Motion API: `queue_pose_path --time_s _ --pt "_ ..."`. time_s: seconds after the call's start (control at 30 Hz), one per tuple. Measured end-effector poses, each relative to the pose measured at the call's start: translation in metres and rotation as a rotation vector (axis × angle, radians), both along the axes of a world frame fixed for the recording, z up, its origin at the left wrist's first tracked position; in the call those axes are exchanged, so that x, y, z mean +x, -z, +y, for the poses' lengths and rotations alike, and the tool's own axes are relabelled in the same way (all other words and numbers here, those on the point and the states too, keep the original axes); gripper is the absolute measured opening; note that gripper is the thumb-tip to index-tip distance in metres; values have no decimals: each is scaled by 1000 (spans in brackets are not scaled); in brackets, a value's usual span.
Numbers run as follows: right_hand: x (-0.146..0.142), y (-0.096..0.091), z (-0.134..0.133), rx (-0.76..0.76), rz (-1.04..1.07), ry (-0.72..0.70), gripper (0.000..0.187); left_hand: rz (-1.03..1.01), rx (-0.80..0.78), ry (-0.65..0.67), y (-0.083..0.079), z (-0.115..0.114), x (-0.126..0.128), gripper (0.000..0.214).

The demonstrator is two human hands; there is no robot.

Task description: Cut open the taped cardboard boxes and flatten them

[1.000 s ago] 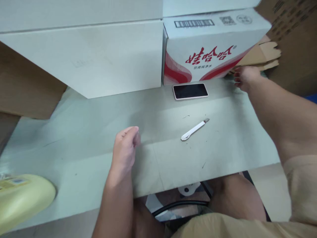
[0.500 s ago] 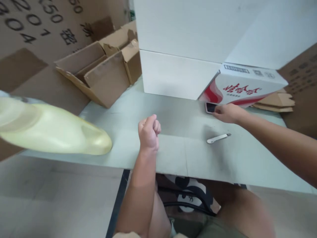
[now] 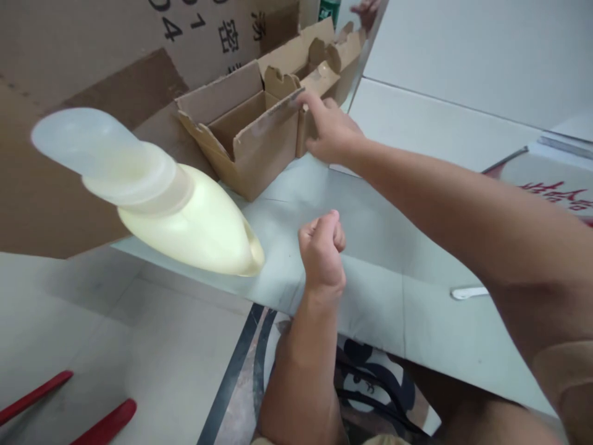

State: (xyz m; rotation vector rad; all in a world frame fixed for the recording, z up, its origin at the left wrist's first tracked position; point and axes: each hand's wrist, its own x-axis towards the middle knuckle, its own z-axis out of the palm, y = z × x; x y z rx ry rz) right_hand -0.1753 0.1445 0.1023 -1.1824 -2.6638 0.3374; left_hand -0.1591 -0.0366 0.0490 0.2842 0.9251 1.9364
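on the table (image 3: 375, 235) beside the white boxes (image 3: 417, 114), the open cardboard box (image 3: 269, 151) could be tipped if its thin upper edge were pressed by the right hand (image 3: 331, 127), loosely spread there with contact unclear, while the left hand (image 3: 323, 250) is curled into a fist.

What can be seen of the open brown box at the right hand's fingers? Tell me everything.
The open brown box looks like plain cardboard, its top uncovered, its rim ragged and uneven. It stands upright on the pale tabletop, in front of a large printed carton. The right hand reaches to its front wall's upper right corner; whether the index finger touches it cannot be told.
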Motion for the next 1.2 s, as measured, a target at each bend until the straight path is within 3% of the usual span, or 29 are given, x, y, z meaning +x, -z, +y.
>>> queue_pose_path --time_s 0.13,0.27,0.37,0.5,0.67,0.77,0.87,1.0,1.2 --pt "-39 -4 34 -53 126 17 75 6 -1 20 -2 0 -5 61" --pt "-64 -4 48 -220 245 152 27 21 19 46 -3 1 -7 65" --pt "-63 -7 50 -338 343 273 23 26 29 52 -5 0 -7 66" --pt "-34 -16 53 -459 410 288 23 -2 93 168 -11 -7 -4 66" --pt "18 -34 50 -515 349 258 18 11 225 514 -32 -26 5 63" --pt "48 -50 36 -510 263 191 37 3 289 691 -50 -39 12 67" --pt "75 -68 20 -372 78 107 44 5 343 857 -64 -51 18 71" --pt "101 -82 8 -123 -304 -74 37 35 364 917 -73 -59 22 71" --pt "130 -68 3 -101 -362 -186 28 111 394 813 -66 -48 34 71"
